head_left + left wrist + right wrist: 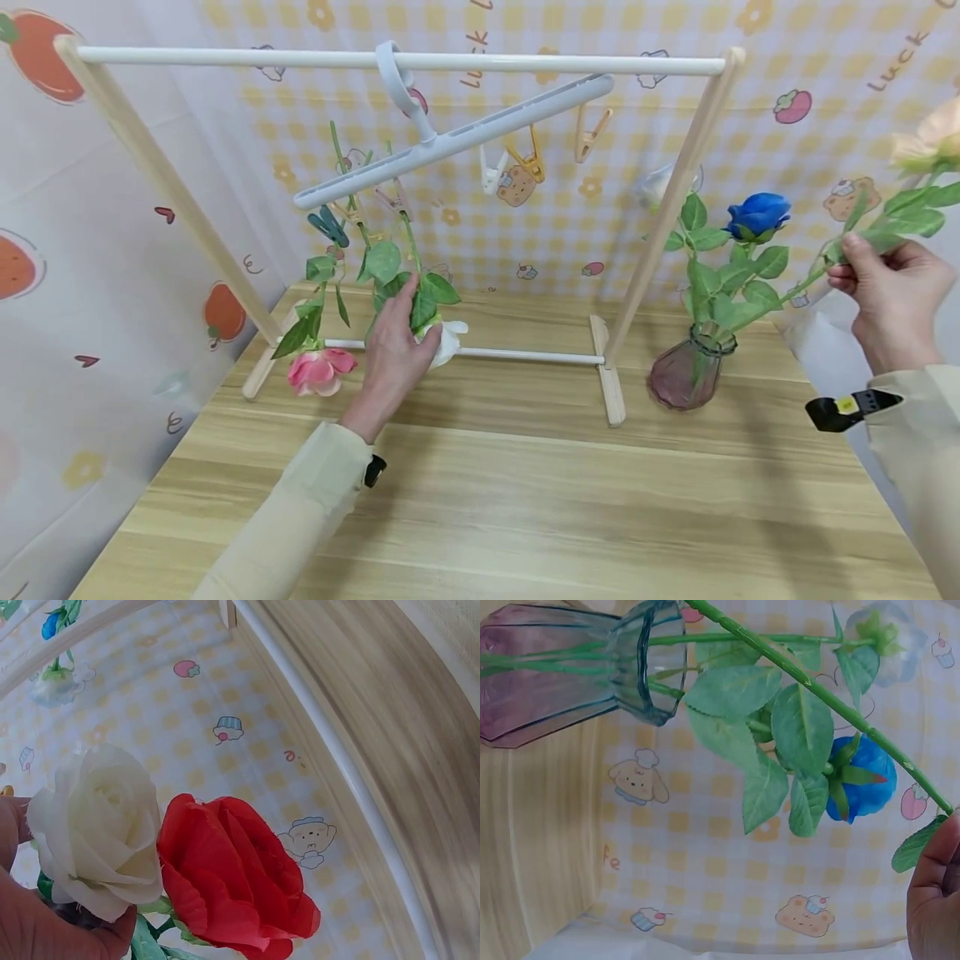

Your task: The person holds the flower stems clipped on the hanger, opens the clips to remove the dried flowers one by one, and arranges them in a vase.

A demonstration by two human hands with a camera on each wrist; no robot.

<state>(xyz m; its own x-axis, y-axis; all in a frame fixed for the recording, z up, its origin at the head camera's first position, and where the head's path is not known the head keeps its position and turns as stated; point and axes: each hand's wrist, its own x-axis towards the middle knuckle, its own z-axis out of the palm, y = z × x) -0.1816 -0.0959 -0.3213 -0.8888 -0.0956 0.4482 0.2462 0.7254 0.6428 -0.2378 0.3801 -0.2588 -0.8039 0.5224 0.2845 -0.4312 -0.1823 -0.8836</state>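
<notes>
My left hand (393,346) is at a white rose (97,832) hanging upside down, index finger extended along its leaves and thumb beside the bloom. A red rose (232,877) hangs against it, hidden in the head view. Further left, a pink flower (318,372) hangs head down. These stems hang from clips on a tilted pale hanger (450,143), its left end lower. At far right, my right hand (903,300) pinches the green stem (817,690) of a peach rose (930,137). That stem slants toward the glass vase (684,375); its lower end is unclear.
The hanger hooks over a rack's white top bar (525,62). A white clip (492,171), yellow clip (531,158) and beige clip (592,133) hang toward its right. A blue rose (757,215) and another white rose (658,185) stand in the vase by the rack's right leg (667,217).
</notes>
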